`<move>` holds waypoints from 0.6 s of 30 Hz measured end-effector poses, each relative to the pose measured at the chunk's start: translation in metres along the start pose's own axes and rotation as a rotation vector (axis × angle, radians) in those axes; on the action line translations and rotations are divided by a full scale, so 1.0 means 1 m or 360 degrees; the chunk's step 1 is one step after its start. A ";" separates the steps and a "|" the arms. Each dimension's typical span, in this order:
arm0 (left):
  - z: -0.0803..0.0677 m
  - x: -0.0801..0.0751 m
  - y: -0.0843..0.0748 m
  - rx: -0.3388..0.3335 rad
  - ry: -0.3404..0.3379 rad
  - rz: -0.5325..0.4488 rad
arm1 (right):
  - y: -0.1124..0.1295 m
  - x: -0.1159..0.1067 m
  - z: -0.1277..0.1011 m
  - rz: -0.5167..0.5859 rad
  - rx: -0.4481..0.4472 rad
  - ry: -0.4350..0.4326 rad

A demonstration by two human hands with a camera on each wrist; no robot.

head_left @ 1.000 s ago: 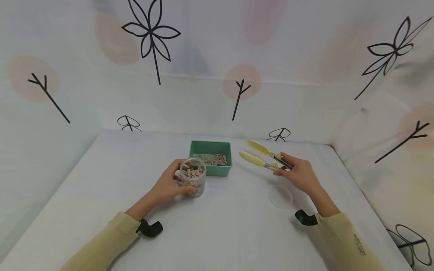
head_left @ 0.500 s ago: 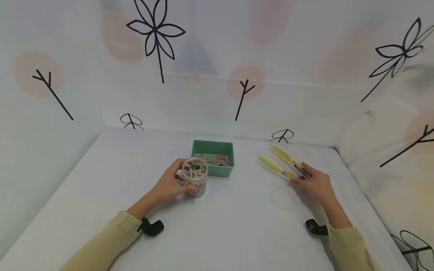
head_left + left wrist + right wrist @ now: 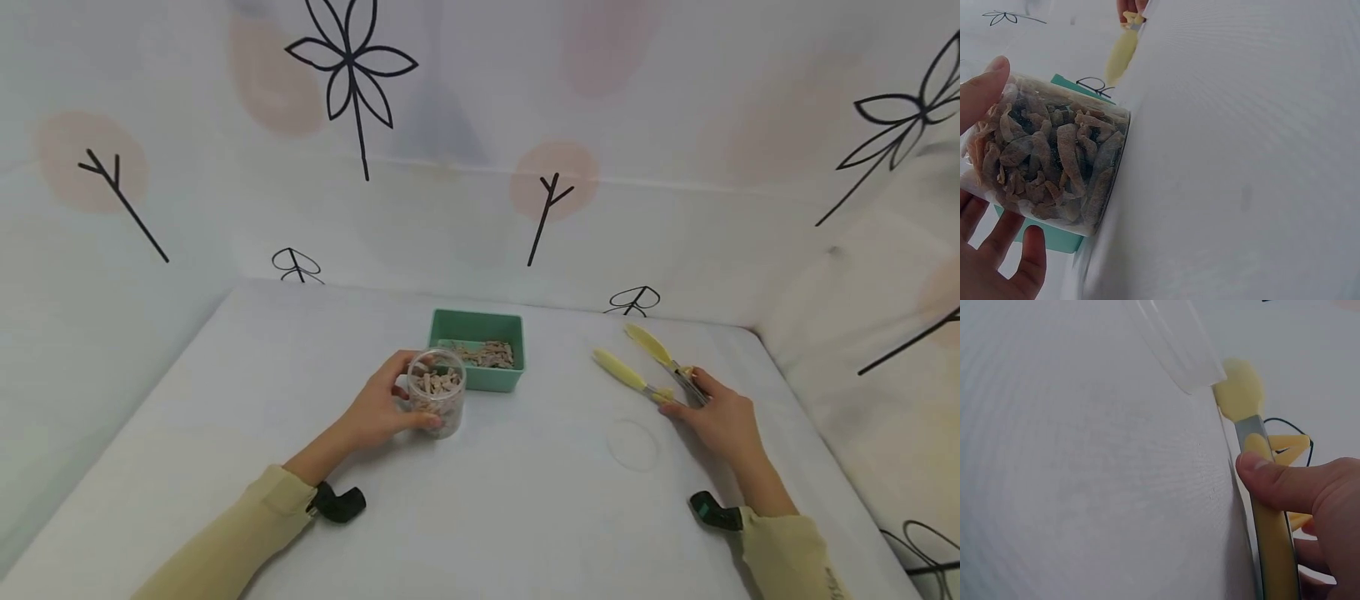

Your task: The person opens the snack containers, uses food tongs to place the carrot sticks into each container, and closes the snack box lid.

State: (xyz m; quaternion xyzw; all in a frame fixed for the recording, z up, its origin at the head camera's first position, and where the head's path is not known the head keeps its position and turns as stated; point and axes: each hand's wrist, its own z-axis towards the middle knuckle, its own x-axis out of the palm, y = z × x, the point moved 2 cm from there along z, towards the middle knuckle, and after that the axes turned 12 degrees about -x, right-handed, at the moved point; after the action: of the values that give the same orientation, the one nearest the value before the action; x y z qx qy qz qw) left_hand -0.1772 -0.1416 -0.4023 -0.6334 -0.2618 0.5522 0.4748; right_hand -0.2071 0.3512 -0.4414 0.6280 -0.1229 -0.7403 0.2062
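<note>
My left hand [image 3: 386, 404] grips a clear plastic jar [image 3: 437, 400] from its left side, thumb in front. Brown dried strips [image 3: 1054, 150] fill much of the lidless jar. Just behind it sits a green rectangular tray [image 3: 491, 381], with similar brown pieces [image 3: 491, 354] lying in its right part. Over on the right, my right hand [image 3: 723, 421] holds yellow-tipped tongs [image 3: 633, 367] with metal arms, low at the table surface. Their two tips are spread apart, pointing away and to the left. In the right wrist view the thumb presses along one yellow handle [image 3: 1272, 550].
A clear round lid [image 3: 632, 445] lies on the white table [image 3: 510, 517] left of the right hand. White patterned cloth walls [image 3: 450, 225] rise behind and at both sides of the table.
My right hand has moved right and toward me with the tongs, lowering them toward the table. The left hand stays on the jar, and the head view has shifted slightly.
</note>
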 end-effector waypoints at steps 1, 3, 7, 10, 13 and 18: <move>0.001 0.001 0.002 -0.0004 -0.0001 -0.0003 | 0.000 0.000 0.000 0.0005 0.0008 0.0016; 0.004 0.002 0.011 -0.0009 -0.0005 -0.0005 | 0.000 0.000 0.000 0.0009 0.0017 0.0057; 0.011 0.005 0.029 0.0009 -0.0016 0.0008 | 0.001 -0.003 -0.001 0.0035 0.0038 0.0169; 0.012 0.005 0.035 0.0024 -0.0014 0.0001 | 0.001 -0.007 -0.002 0.0027 0.0029 0.0266; 0.013 0.005 0.037 0.0040 -0.0008 -0.0006 | 0.000 -0.014 -0.002 0.0000 -0.0017 0.0341; 0.013 0.003 0.037 0.0064 -0.0009 0.0015 | 0.003 -0.030 -0.005 -0.0027 -0.0112 0.0303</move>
State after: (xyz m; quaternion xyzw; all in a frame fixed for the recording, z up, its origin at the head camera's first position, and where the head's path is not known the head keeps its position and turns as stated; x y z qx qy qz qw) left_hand -0.1953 -0.1501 -0.4359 -0.6235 -0.2490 0.5612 0.4840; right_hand -0.1979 0.3631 -0.4146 0.6890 -0.0715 -0.6827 0.2326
